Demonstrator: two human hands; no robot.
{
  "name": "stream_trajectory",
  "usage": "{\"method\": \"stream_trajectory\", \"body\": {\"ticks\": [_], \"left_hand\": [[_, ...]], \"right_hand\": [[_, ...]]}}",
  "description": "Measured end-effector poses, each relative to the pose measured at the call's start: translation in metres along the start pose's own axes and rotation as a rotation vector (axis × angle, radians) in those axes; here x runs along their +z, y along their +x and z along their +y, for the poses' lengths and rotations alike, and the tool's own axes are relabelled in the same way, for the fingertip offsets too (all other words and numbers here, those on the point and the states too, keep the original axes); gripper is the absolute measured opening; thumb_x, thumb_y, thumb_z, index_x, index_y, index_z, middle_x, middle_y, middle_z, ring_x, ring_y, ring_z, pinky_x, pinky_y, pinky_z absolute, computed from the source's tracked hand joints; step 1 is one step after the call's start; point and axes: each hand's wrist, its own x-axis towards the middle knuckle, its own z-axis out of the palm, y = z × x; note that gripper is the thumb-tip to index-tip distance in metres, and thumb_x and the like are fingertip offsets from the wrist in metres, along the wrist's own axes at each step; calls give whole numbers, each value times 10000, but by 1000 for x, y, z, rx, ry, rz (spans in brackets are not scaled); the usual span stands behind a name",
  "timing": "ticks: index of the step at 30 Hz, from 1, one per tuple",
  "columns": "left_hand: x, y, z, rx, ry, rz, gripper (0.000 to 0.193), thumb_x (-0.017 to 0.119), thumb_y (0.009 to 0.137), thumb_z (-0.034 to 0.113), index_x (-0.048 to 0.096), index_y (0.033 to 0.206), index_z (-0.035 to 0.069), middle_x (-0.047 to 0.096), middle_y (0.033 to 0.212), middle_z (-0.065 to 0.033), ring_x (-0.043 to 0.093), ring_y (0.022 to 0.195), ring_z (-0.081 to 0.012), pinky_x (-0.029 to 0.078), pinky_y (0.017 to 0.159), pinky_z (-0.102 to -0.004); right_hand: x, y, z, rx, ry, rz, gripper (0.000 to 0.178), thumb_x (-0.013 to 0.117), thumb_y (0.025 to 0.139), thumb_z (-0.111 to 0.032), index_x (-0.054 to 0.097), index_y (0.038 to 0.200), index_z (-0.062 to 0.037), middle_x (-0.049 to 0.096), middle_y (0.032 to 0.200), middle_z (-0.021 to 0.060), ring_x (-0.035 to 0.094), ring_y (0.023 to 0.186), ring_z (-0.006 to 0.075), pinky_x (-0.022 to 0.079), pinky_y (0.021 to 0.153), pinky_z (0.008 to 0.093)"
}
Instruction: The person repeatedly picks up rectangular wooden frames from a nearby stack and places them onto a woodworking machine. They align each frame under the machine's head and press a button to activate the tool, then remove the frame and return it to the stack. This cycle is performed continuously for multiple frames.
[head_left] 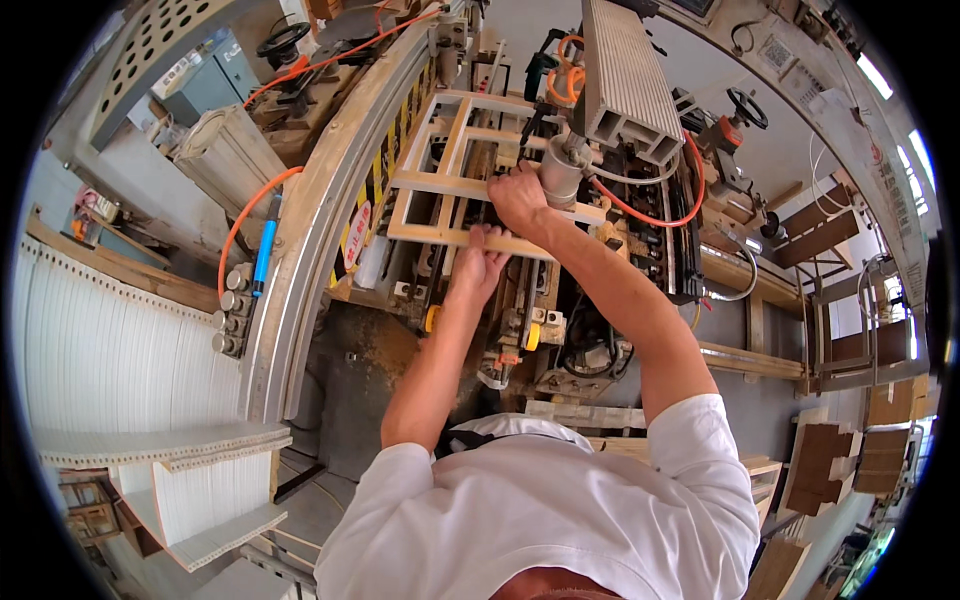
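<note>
Lying flat on the machine bed (pixel 560 330), the pale wooden frame (pixel 440 185) runs its near rail crosswise under both hands: the left hand (pixel 478 262) clamps that rail's front edge, the right hand (pixel 520 198) presses closed just beyond it.

An orange hose (pixel 262 196) loops beside stacked white ribbed panels (pixel 110 350).
</note>
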Motion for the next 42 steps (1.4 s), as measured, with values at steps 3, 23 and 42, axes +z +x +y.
{"method": "stream_trajectory", "body": {"ticks": [3, 23, 42], "left_hand": [[4, -35, -12, -9, -16, 57, 307, 437, 1027, 291, 462, 1181, 26, 520, 1225, -116, 514, 1216, -298, 382, 1104, -492], [-13, -121, 19, 38, 263, 190, 377, 510, 995, 296, 469, 1244, 16, 566, 1181, -145, 584, 1111, -279, 507, 924, -433], [-107, -418, 68, -278, 150, 104, 293, 642, 928, 238, 563, 1146, 58, 588, 1128, -84, 539, 1175, -277, 406, 1049, -466]], "right_hand": [[2, -4, 7, 22, -18, 40, 95, 610, 755, -92, 651, 830, -52, 683, 773, 115, 641, 817, 276, 406, 872, 391], [-6, 1, 2, 41, -60, -129, 109, 640, 772, -78, 701, 861, -86, 709, 857, 105, 659, 910, 289, 355, 1003, 495], [14, 16, -25, 196, -129, -184, 149, 670, 812, -175, 701, 943, -111, 710, 898, 55, 629, 990, 267, 359, 963, 510]]}}
